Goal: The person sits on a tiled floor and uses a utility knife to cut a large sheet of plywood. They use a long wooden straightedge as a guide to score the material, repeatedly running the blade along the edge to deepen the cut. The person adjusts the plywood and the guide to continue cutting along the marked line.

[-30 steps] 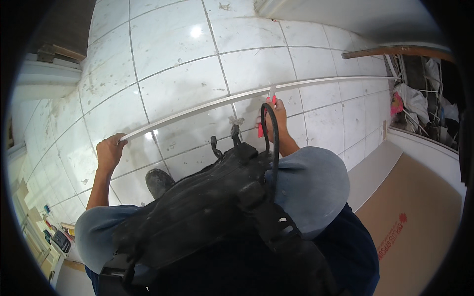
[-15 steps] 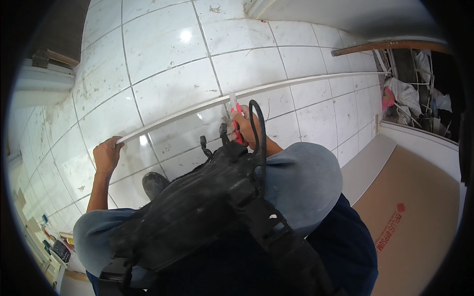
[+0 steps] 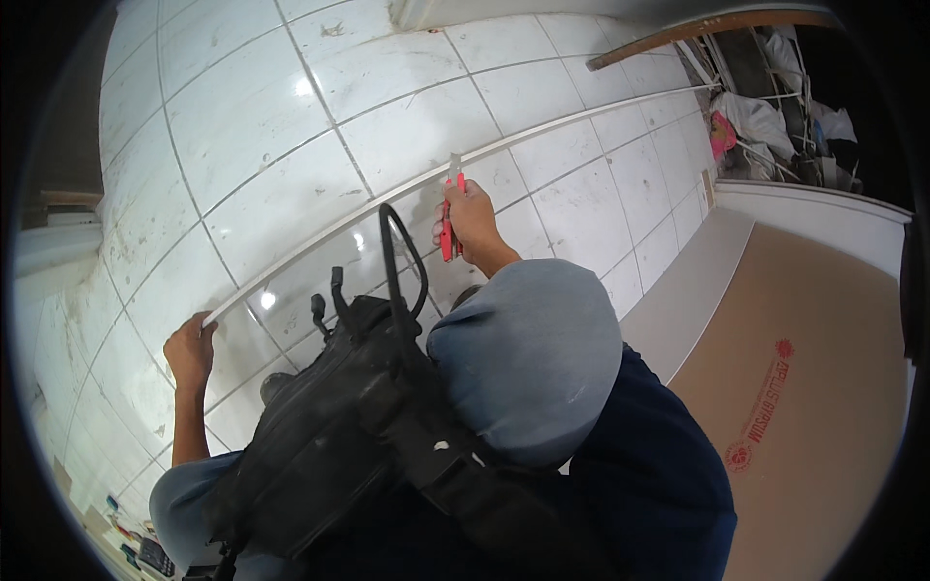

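Observation:
A long, thin white trim strip point(image 3: 552, 123) runs slantwise over the tiles, from the near left to the debris at the far right. Its near left end is pinched in the fingers of my left hand point(image 3: 191, 351). My right hand point(image 3: 472, 223) is closed round red-handled snips point(image 3: 448, 230), whose grey jaws point away from me and meet the strip near its middle. Whether the jaws are closed on the strip I cannot tell. My right fingers are partly hidden behind the handles.
White floor tiles point(image 3: 252, 131) spread ahead of me. Brown-faced gypsum board point(image 3: 823, 358) lies at right. A wooden bar point(image 3: 712, 34) and a heap of debris with white bags point(image 3: 760, 121) sit at far right. A black bag point(image 3: 329, 407) with a looped strap hangs before me.
The view has shifted right and turned. My right hand has come out from beside the bag, and the snips still meet the strip. My left hand keeps its hold on the strip's end.

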